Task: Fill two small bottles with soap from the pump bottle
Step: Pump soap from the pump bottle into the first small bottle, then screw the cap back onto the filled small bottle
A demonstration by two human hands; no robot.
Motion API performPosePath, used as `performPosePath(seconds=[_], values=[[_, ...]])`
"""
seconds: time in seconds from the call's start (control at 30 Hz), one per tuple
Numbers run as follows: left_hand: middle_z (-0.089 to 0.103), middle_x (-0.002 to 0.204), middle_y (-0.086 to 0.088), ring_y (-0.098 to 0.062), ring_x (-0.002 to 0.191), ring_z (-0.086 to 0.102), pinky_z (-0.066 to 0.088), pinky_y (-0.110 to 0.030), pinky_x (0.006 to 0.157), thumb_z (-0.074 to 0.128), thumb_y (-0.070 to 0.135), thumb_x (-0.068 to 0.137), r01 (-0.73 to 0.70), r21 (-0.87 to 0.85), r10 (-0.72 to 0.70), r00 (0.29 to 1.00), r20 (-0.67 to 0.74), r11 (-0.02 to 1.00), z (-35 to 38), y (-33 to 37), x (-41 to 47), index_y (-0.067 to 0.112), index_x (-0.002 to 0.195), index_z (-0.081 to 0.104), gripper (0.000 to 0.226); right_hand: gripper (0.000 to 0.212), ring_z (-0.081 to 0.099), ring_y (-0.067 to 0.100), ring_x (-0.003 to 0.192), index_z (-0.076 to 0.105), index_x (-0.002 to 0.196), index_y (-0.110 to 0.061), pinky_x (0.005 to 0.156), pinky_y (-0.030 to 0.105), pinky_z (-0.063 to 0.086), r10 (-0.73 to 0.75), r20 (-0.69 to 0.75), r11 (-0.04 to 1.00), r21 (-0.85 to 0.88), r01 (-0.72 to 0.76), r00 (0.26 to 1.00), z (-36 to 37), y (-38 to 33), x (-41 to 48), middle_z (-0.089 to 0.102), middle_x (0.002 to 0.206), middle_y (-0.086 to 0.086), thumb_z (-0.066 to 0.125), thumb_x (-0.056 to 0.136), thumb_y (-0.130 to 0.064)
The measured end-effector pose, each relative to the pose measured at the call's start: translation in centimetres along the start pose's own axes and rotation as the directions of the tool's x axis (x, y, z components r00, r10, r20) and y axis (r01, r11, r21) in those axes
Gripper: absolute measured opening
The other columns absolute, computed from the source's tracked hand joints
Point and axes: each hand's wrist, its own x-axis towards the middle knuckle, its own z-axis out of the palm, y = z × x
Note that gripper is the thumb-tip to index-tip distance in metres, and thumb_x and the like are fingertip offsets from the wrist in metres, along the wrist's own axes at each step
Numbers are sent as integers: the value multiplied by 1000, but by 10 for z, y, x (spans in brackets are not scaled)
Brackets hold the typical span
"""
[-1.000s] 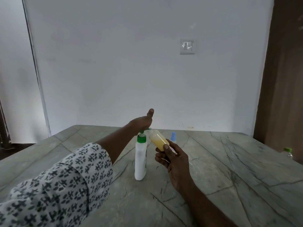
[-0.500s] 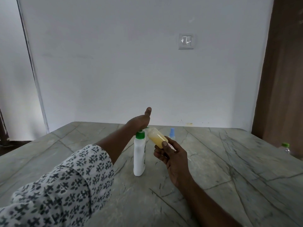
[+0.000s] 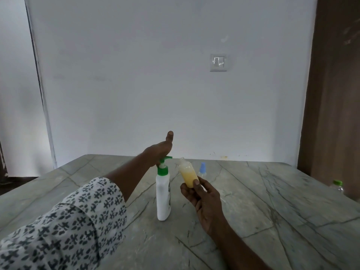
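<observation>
The left hand lies flat, fingers straight, on the head of the pump bottle. Just right, the right hand pinches the part-full small bottle low, tilted toward the spout. It looks light, soft-walled and probably soap-slick, so hold gently near the base.

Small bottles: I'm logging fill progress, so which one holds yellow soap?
The small bottle held tilted in the right hand, partly full of yellow soap. The blue-capped bottle stands on the table behind it, capped.
</observation>
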Motion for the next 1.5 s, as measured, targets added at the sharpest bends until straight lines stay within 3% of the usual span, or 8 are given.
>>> performPosePath(seconds=[0.2, 0.3, 0.4, 0.67, 0.93, 1.27, 1.37, 1.5], values=[[44, 145, -19, -38, 114, 57, 33, -53, 108, 3, 82, 80, -161, 0, 160, 978, -131, 987, -20, -2, -4, 9, 143, 39, 104, 24, 74, 35, 84, 54, 116, 9, 72, 36, 62, 31, -16, 998, 55, -30, 999, -1, -1, 2, 72, 92, 28, 52, 97, -4], [69, 109, -10, -25, 97, 63, 49, -37, 87, 29, 71, 90, -417, 150, 436, 774, -459, 897, -22, -4, -27, 9, 111, 65, 75, 26, 74, 35, 84, 53, 116, 12, 70, 35, 62, 35, -17, 997, 74, -34, 999, -2, -2, 3, 72, 92, 30, 51, 98, -5], [71, 72, 1, -4, 58, 60, 48, -21, 55, 57, 43, 92, -678, 86, 631, 621, -464, 730, -2, -21, -71, 13, 82, 71, 34, 28, 73, 35, 87, 54, 115, 14, 73, 36, 62, 22, 6, 998, 58, -23, 1000, -2, -5, 2, 71, 96, 31, 50, 99, -7], [64, 90, 6, 0, 79, 59, 39, -11, 58, 67, 48, 83, -442, -155, 403, 886, -229, 883, 88, -75, -93, 13, 124, 57, 55, 32, 71, 33, 100, 62, 117, 5, 78, 36, 59, 22, 80, 968, -250, -1, 997, -14, -19, -27, 70, 110, 25, 46, 102, -18], [69, 73, 2, -11, 67, 68, 58, -34, 61, 75, 49, 73, -411, -236, 377, 909, -176, 881, 113, -83, -94, 20, 85, 66, 33, 25, 72, 33, 97, 65, 117, -7, 88, 45, 58, 109, 79, 864, -501, -55, 991, -37, -34, -52, 74, 105, 17, 56, 98, -21], [61, 69, 9, -2, 60, 55, 37, -14, 51, 80, 44, 69, -407, -59, 391, 902, -182, 912, 121, -106, -84, 21, 79, 59, 33, 22, 69, 14, 83, 74, 105, -15, 80, 25, 56, -293, 58, 180, -977, 115, 954, -72, -88, 20, 74, 98, 2, 68, 86, -7], [59, 68, 11, -1, 60, 55, 37, -12, 52, 81, 45, 68, -423, -13, 416, 895, -160, 906, 124, -109, -82, 25, 75, 55, 33, 22, 63, 8, 81, 74, 107, -13, 72, 8, 42, -211, 219, -50, -976, 214, 952, -66, -76, 45, 74, 97, 1, 72, 84, -13], [55, 65, 13, 0, 56, 50, 31, -10, 48, 80, 47, 68, -435, 31, 435, 889, -143, 900, 128, -109, -80, 30, 69, 48, 36, 22, 62, 14, 86, 72, 103, -16, 72, 24, 45, -56, 308, -226, -930, 289, 950, -57, -39, 72, 73, 100, 2, 70, 84, -26]])
